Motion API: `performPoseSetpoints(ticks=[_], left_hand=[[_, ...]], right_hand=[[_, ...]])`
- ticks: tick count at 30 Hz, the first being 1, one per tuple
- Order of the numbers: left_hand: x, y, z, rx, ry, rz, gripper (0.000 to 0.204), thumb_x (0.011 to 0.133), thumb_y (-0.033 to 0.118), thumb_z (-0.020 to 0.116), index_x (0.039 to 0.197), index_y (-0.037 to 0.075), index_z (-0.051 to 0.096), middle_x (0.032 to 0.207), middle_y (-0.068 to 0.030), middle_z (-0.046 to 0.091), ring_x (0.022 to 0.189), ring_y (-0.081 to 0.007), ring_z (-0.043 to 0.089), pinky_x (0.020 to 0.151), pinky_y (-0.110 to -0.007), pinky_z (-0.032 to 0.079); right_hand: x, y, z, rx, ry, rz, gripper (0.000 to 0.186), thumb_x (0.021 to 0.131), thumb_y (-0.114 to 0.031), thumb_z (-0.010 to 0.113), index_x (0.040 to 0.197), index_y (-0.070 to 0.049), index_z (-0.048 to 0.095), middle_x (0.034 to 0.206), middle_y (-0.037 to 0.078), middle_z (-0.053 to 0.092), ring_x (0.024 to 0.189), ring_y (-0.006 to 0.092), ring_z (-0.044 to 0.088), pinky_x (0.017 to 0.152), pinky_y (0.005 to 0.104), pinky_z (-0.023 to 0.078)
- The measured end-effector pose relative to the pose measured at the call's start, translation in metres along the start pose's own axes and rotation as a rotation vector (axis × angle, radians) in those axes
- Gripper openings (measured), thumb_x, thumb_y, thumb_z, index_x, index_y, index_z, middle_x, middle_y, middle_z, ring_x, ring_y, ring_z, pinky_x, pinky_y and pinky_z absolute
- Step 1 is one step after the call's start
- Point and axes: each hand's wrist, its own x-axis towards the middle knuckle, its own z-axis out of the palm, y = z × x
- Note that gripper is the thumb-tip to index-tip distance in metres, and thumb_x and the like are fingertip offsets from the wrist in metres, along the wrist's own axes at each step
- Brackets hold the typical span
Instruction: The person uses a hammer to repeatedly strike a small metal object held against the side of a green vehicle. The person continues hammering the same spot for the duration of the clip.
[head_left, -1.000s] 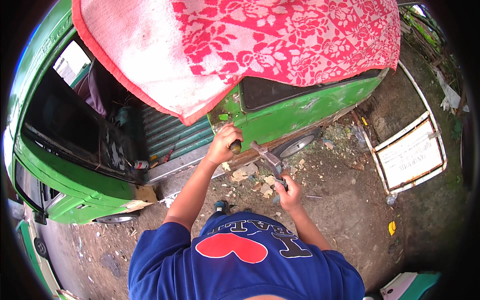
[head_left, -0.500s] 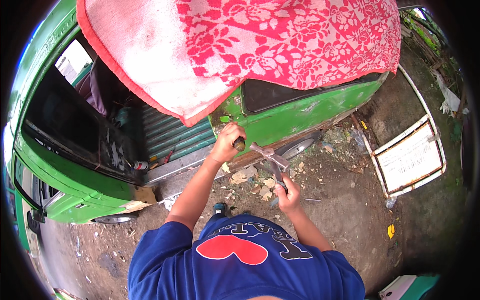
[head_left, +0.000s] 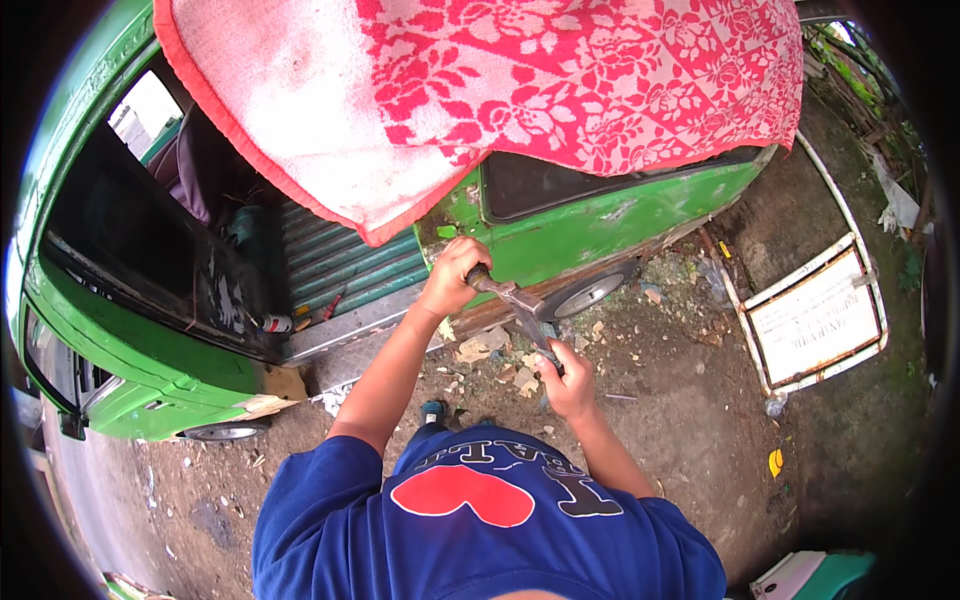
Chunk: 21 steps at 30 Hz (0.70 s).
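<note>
My left hand (head_left: 449, 276) is closed around a short tool with a dark handle (head_left: 479, 278), held at the edge of the van's green body panel (head_left: 600, 230), just right of the open doorway; its working tip is hidden. My right hand (head_left: 568, 385) grips a hammer (head_left: 532, 325) by its handle. The hammer's head is at the exposed end of the held tool, apparently touching it. Just above my left hand, a pink and white flowered cloth (head_left: 560, 80) drapes over the van, partly covering a dark window.
The ribbed van floor (head_left: 330, 260) shows through the doorway, with small cans and tools near the sill. A rusty white metal frame with a sign board (head_left: 805, 320) lies at the right. Debris litters the ground beside the wheel (head_left: 585, 292); a yellow object (head_left: 775, 462) lies lower right.
The hammer in my right hand has moved up and left onto the end of the tool in my left hand. My left hand has shifted slightly upward.
</note>
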Motion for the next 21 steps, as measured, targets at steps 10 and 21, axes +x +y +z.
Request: performPoseSetpoints(ticks=[10,21], left_hand=[[-0.011,-0.009,0.003,-0.032,0.037,-0.263,0.026,0.065,-0.004,0.068,0.086,0.007,0.056,0.086,-0.0098,0.059,0.086,-0.0307,0.060,0.078,-0.041,0.047],[-0.011,0.006,-0.002,0.079,-0.057,0.009,0.026,0.068,0.001,0.070,0.089,0.010,0.056,0.093,-0.0038,0.060,0.096,-0.0251,0.062,0.111,-0.053,0.036]], right_hand=[[0.010,-0.003,-0.006,-0.038,-0.015,0.074,0.025,0.091,-0.013,0.063,0.112,0.001,0.062,0.079,0.014,0.065,0.067,0.0257,0.065,0.061,0.0324,0.049],[-0.015,0.035,-0.004,0.432,-0.007,0.137,0.026,0.097,-0.016,0.060,0.112,0.004,0.059,0.082,0.004,0.062,0.070,0.0097,0.058,0.066,0.0253,0.048]])
